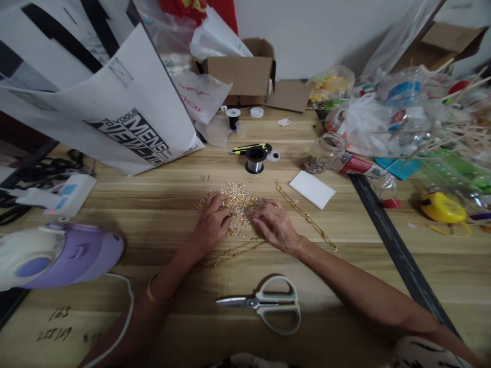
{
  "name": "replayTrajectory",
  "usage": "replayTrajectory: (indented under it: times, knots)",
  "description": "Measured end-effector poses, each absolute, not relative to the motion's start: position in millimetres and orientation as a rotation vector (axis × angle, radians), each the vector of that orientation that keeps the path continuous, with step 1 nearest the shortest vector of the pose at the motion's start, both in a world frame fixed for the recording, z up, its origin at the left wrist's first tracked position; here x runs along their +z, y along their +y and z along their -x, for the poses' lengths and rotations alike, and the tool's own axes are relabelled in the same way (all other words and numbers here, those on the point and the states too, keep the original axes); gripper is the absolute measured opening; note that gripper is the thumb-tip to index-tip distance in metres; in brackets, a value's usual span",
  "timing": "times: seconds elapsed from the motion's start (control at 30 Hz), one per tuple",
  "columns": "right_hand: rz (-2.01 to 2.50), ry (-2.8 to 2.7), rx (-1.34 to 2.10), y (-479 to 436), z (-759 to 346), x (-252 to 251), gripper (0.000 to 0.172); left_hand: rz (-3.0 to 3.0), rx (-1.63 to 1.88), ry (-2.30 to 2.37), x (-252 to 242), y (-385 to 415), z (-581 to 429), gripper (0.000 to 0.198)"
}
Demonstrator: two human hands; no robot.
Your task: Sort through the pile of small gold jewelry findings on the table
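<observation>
A loose pile of tiny gold and silver metal pieces (240, 199) lies in the middle of the wooden table. My left hand (213, 220) rests on the pile's left edge, its fingers bent but apart from the thumb. At the right edge, my right hand (276, 225) has its fingers curled and pressed together; anything in them is too small to make out. One gold chain (309, 219) stretches out to the right of my right hand. Another gold chain (233, 251) lies just below the pile, partly under that hand. Scissors (264, 302) lie nearer to me, handles to the right.
Beyond the pile stand a wire spool (255, 159) and a yellow utility knife (245, 149). A white pad (312, 189) and a bead jar (324, 153) are to the right, near a tape measure (443, 207). A purple appliance (76, 255) and paper bag (126, 102) occupy the left.
</observation>
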State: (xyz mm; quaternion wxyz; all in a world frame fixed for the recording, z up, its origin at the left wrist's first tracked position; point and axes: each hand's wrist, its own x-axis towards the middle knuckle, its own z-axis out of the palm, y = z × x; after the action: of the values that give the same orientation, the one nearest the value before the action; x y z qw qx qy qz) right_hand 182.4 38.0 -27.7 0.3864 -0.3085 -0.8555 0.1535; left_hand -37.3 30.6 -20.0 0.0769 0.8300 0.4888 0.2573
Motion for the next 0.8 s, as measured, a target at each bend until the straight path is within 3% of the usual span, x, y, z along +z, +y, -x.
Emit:
replayTrajectory:
  times: [0.8]
  knots:
    - [0.805, -2.183, 0.395, 37.2, -182.8, -28.6, 0.007, -2.477, 0.761, 1.555, -18.8, 30.9, 38.5, 0.015]
